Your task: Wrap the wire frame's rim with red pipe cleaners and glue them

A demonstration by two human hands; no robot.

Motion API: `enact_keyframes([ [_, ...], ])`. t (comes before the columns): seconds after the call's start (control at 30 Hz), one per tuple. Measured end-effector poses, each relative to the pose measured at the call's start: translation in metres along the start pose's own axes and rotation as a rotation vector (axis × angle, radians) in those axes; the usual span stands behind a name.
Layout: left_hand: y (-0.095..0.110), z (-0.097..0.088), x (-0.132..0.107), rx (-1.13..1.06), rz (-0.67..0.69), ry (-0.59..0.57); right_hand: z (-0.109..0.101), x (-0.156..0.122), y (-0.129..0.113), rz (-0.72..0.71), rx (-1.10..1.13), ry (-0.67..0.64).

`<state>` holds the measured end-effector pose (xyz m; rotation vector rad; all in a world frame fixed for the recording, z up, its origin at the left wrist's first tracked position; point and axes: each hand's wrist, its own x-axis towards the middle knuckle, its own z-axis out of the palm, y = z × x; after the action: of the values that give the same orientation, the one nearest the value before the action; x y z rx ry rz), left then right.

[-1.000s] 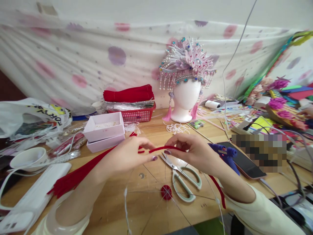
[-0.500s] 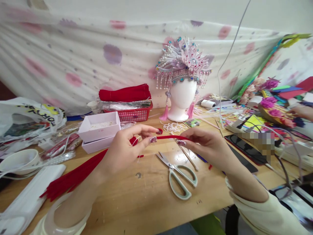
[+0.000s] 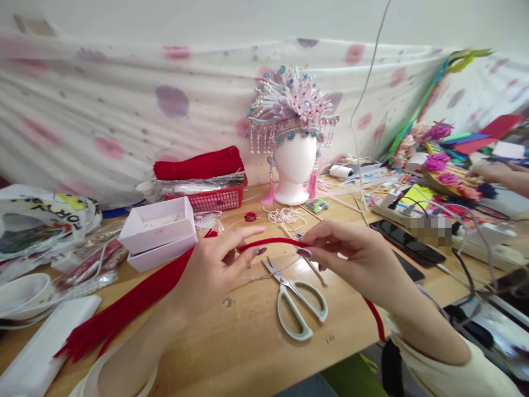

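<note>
A thin red fuzzy chenille stem bows slightly between my two hands above the table. My left hand has its left stretch between thumb and fingers, with the index finger held out straight. The thumb and fingertips of my right hand pinch it farther right, and a red length comes out below the right wrist. A thin wire hangs near the fingers. Just below lie scissors with pale green handles, blades slightly apart. A bundle of red chenille stems lies under my left forearm. Beyond my left fingers rests a small round red piece.
A foam head wears a pink beaded headdress. White boxes and a red basket stand left of it. At right are a phone, cables, paper flowers and another person's hand.
The round red piece, earlier by my left fingertips, now lies on the table. More of the stem shows between my hands, and a red length now appears below my right wrist. The view has shifted slightly.
</note>
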<state>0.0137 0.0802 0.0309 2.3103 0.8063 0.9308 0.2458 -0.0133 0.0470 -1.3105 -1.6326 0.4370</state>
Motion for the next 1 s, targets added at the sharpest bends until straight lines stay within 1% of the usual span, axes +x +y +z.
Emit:
enact_keyframes([
  [0.03, 0.001, 0.001, 0.001, 0.036, 0.041, 0.034, -0.001, 0.002, -0.001, 0.009, -0.005, 0.007],
  [0.1, 0.003, 0.0, 0.002, 0.079, 0.102, 0.083, -0.005, 0.007, -0.001, -0.018, -0.057, 0.012],
  [0.17, 0.004, -0.004, 0.004, 0.084, 0.114, 0.079, -0.008, 0.013, -0.002, -0.079, -0.111, -0.02],
  [0.27, 0.003, -0.013, 0.004, 0.007, 0.061, -0.036, -0.009, 0.018, -0.001, -0.139, -0.121, -0.109],
  [0.33, 0.002, -0.017, 0.004, -0.121, 0.006, -0.137, -0.006, 0.019, 0.003, -0.164, -0.094, -0.148],
  [0.43, 0.0, -0.021, 0.004, -0.319, -0.06, -0.347, 0.002, 0.016, 0.012, -0.184, -0.053, -0.158],
  [0.5, 0.0, -0.023, 0.005, -0.377, -0.062, -0.482, 0.006, 0.013, 0.018, -0.164, -0.06, -0.145],
  [0.53, 0.0, -0.023, 0.005, -0.383, -0.059, -0.526, 0.008, 0.012, 0.02, -0.147, -0.071, -0.142],
  [0.7, 0.001, -0.028, 0.005, -0.383, -0.058, -0.613, 0.011, 0.011, 0.023, -0.068, -0.078, -0.214],
  [0.9, 0.002, -0.031, 0.0, -0.359, -0.061, -0.683, 0.013, 0.016, 0.018, -0.072, -0.035, -0.227],
  [1.0, 0.003, -0.033, -0.001, -0.343, -0.055, -0.721, 0.012, 0.008, 0.025, -0.051, -0.031, -0.219],
])
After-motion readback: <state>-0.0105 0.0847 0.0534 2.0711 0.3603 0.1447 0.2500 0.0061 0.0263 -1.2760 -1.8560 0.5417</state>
